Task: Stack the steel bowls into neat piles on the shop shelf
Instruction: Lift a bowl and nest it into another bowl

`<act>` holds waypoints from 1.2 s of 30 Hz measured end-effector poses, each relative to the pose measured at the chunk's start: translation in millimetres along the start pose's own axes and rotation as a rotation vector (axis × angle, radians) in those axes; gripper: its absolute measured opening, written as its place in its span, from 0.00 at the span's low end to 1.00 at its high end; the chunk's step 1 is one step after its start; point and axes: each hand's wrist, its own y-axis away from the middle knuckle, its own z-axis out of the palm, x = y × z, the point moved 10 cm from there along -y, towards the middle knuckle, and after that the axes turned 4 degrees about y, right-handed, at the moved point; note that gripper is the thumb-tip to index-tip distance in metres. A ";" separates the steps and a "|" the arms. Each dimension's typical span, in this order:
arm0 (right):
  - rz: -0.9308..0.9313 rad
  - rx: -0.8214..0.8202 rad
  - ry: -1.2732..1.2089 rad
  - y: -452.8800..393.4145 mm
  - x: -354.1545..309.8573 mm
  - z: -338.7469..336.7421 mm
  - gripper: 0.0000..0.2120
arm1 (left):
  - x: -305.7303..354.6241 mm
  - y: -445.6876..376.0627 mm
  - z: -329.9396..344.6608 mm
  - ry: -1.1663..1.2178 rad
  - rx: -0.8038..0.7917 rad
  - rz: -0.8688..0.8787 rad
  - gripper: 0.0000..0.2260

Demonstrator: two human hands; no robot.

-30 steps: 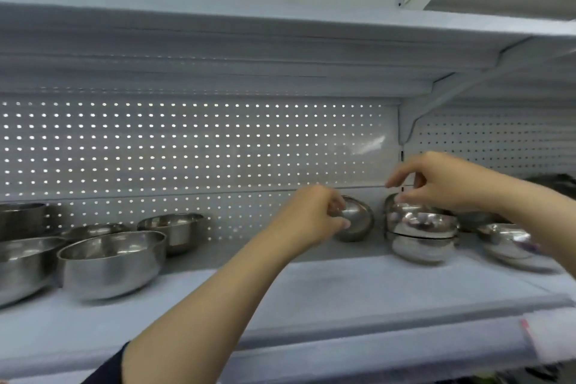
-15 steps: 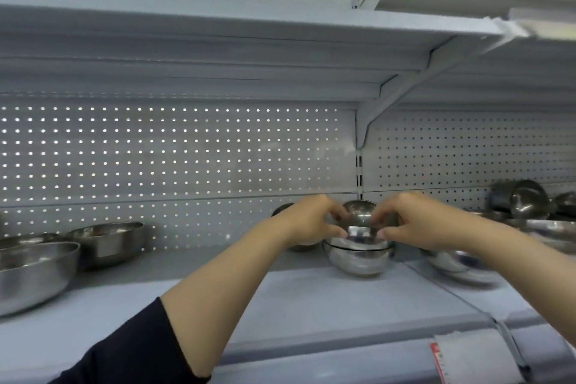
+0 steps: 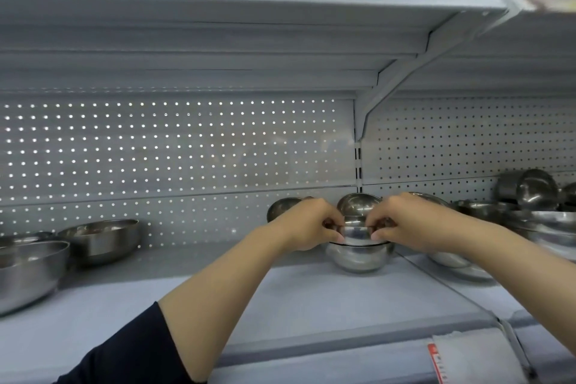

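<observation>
At the left end of the shelf [image 3: 280, 299] stood loose steel bowls: a large bowl [image 3: 28, 274] at the very edge of view and a second bowl [image 3: 103, 238] just behind it, near the perforated back panel [image 3: 174, 150]. Toward the right end of this shelf section, close to the back, sat the small pile [image 3: 358, 254] the person was building. The left hand [image 3: 307, 224] pinched the left rim of the top bowl [image 3: 357, 231] and the right hand [image 3: 402, 223] pinched its right rim, fingers curled on the steel. A second earlier the hands had been apart, the left on a separate bowl tipped against the back and the right over the pile; half a second earlier both had closed in on the pile, and they remained there, with the top bowl lower and nearly seated in the one beneath. That suggested this bowl was all but nested, pending a last squaring of the rims. Two more bowls [image 3: 282, 207] leaned on the panel behind the hands. Further right, past the upright [image 3: 358, 162], lay other bowls [image 3: 542, 224] in blurred heaps, so much of the sorting appeared to remain.
</observation>
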 end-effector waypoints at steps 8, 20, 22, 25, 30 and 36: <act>-0.047 -0.002 0.054 2.8 -7.5 2.5 0.02 | -1.9 1.0 8.0 0.007 -0.042 0.033 0.07; 0.014 -0.096 -0.076 6.0 21.6 21.9 0.10 | -11.8 4.5 17.0 -0.014 -0.141 0.007 0.13; 0.008 -0.106 -0.101 4.8 19.9 22.6 0.11 | -8.8 9.1 13.0 -0.026 -0.136 0.032 0.15; -0.025 -0.117 -0.138 -1.9 5.9 22.5 0.12 | -15.1 23.0 -0.6 -0.047 -0.125 0.030 0.11; -0.132 -0.089 -0.177 -42.3 -55.6 17.5 0.11 | -60.4 65.5 -49.1 -0.115 -0.078 -0.084 0.10; -0.197 -0.078 -0.265 -127.4 -133.7 31.6 0.15 | -147.6 107.6 -103.9 -0.222 -0.025 -0.347 0.07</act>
